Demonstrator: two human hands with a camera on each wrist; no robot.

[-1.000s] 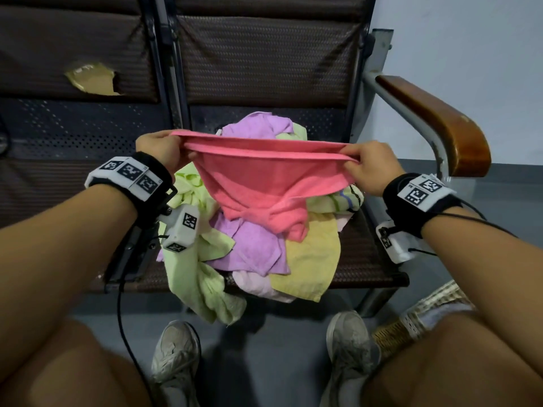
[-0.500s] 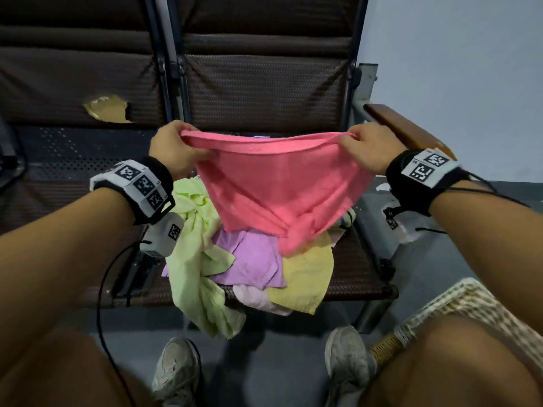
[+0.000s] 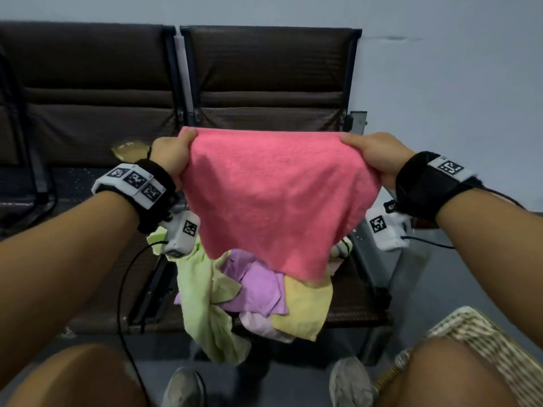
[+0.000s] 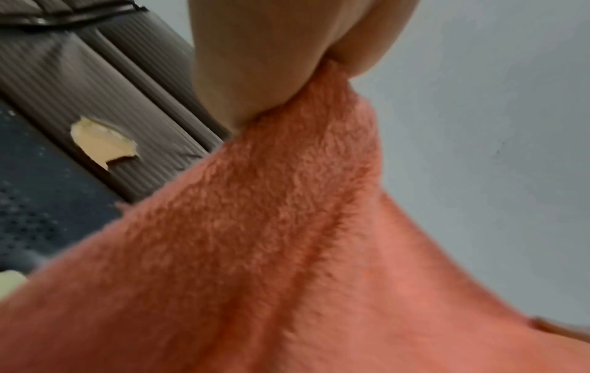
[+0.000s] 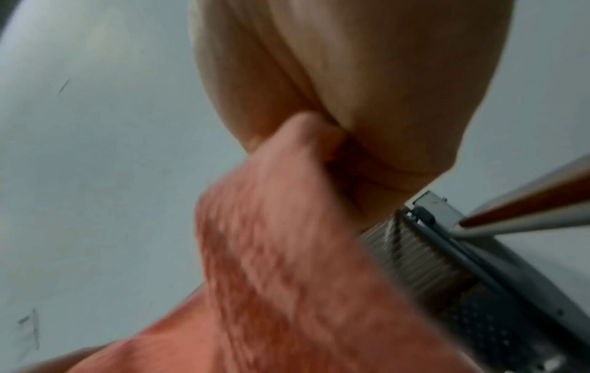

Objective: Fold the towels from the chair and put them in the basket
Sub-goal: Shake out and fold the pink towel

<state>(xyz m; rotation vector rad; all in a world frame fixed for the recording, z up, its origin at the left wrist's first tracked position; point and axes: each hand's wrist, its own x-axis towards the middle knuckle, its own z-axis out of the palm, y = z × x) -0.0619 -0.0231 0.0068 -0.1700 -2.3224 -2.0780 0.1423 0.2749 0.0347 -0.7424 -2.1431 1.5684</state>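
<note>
Left hand (image 3: 172,155) pinches the pink towel's (image 3: 273,201) left top corner; right hand (image 3: 374,155) pinches the right one. Towel hangs spread above the chair (image 3: 352,295), not yet folded. Early stage, I'd say: pile of towels (image 3: 252,292) (green, purple, yellow) waits on the seat below, w/ nothing visibly folded. Basket (image 3: 482,336) near right by the knee, contents hidden. Armrest (image 5: 523,202) far right, clear of path.
</note>
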